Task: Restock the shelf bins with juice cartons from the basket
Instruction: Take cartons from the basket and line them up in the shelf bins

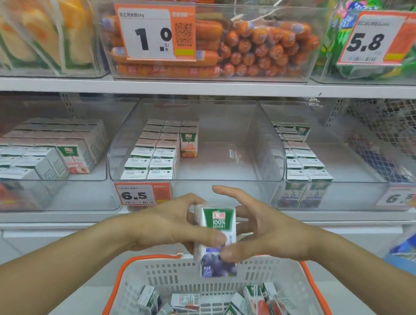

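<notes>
Your left hand [165,224] has the grip on a juice carton [217,239]: thumb across its front, fingers curled round the left side and behind. The carton is upright, tilted slightly, green and white at the top with dark berries printed at the bottom. Your right hand [258,231] meets it from the other side, thumb tip on the lower front and fingers spread loosely, the index finger lifted free above the carton. So the left grip grasps the carton; the right pinches it lightly at the lower edge.

The carton hangs in the air, above the far rim of the basket [280,275] and in front of the lower shelf. The basket is white slatted plastic with an orange handle; more loose cartons [253,308] lie jumbled in its bottom, some on their sides.

Straight ahead, the middle bin [274,147] is clear plastic, with cartons in rows down its left side and bare floor on its right. A price tag reading 6.5 [140,195] sits on its front. The left bin [87,178] is nearly full of cartons. The right bin [348,182] holds cartons along its left side.

On the shelf above, a clear bin holds orange sausages [266,50] behind a tag marked 1.0 [154,30]. Another tag reads 5.8 [377,38].
</notes>
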`<move>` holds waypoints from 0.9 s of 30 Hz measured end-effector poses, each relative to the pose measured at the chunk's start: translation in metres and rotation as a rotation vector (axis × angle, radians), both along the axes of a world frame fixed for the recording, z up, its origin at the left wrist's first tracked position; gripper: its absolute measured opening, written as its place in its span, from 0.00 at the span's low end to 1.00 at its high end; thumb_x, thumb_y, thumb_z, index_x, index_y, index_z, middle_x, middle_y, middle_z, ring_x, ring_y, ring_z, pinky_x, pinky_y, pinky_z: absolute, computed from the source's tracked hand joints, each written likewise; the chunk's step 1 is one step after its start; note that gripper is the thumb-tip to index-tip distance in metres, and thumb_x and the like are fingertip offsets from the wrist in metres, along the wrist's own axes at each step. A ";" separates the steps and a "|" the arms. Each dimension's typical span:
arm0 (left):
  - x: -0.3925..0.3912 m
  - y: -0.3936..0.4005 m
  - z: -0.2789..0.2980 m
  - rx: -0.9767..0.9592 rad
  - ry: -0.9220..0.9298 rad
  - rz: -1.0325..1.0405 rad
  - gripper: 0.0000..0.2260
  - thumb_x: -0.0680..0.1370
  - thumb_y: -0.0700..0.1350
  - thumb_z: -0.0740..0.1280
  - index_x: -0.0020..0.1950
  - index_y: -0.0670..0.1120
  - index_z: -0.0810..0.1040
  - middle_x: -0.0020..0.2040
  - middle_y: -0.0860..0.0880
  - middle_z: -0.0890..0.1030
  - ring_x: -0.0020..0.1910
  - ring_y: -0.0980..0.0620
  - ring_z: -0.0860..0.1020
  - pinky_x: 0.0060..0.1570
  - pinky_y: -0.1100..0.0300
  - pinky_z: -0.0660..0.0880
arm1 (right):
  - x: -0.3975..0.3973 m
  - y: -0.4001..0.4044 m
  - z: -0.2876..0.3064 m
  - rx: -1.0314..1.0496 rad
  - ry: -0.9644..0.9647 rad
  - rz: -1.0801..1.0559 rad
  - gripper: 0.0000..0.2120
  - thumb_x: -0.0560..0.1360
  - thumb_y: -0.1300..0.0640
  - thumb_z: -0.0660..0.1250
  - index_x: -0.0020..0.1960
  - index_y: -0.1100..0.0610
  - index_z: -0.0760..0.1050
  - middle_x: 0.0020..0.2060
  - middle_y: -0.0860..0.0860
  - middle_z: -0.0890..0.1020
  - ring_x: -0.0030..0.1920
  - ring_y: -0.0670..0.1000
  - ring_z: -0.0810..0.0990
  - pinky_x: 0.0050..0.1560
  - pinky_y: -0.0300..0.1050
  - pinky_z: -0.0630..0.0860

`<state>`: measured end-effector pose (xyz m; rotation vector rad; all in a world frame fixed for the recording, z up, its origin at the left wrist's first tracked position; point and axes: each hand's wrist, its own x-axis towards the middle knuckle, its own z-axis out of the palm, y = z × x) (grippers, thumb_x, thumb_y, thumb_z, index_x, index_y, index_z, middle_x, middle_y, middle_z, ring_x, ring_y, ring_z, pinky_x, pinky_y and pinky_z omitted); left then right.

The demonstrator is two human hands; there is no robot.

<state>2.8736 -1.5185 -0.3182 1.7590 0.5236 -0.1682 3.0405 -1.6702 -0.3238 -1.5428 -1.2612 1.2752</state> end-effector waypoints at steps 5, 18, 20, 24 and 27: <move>0.000 -0.005 0.003 0.102 0.091 -0.188 0.37 0.64 0.54 0.81 0.66 0.50 0.68 0.54 0.41 0.83 0.52 0.44 0.82 0.53 0.38 0.77 | -0.006 0.000 0.000 0.013 -0.116 0.151 0.41 0.68 0.64 0.79 0.71 0.37 0.66 0.58 0.52 0.79 0.59 0.53 0.81 0.58 0.49 0.79; 0.030 -0.030 0.009 0.114 -0.040 -0.108 0.39 0.59 0.62 0.77 0.66 0.54 0.69 0.49 0.44 0.86 0.49 0.42 0.84 0.55 0.49 0.78 | 0.029 -0.028 0.007 0.109 -0.094 0.052 0.34 0.64 0.67 0.77 0.62 0.49 0.65 0.44 0.62 0.77 0.37 0.57 0.80 0.37 0.55 0.76; 0.034 -0.039 0.015 0.112 -0.116 -0.086 0.35 0.62 0.64 0.73 0.65 0.52 0.71 0.48 0.44 0.86 0.48 0.42 0.83 0.54 0.50 0.78 | 0.038 -0.039 0.006 0.134 -0.046 0.024 0.34 0.64 0.69 0.76 0.62 0.50 0.65 0.45 0.65 0.78 0.37 0.57 0.81 0.36 0.50 0.76; 0.062 -0.046 0.011 0.182 -0.344 0.234 0.18 0.73 0.54 0.71 0.56 0.42 0.77 0.46 0.42 0.85 0.46 0.42 0.83 0.49 0.48 0.78 | 0.064 -0.069 0.014 0.238 0.052 -0.136 0.34 0.65 0.72 0.72 0.63 0.56 0.61 0.43 0.61 0.80 0.37 0.52 0.81 0.35 0.41 0.76; 0.090 -0.048 0.000 0.487 -0.447 0.323 0.07 0.74 0.46 0.73 0.49 0.49 0.77 0.44 0.50 0.82 0.43 0.51 0.81 0.47 0.52 0.78 | 0.088 -0.089 0.021 0.386 0.143 -0.324 0.34 0.64 0.73 0.70 0.64 0.57 0.61 0.38 0.51 0.81 0.35 0.48 0.79 0.35 0.37 0.76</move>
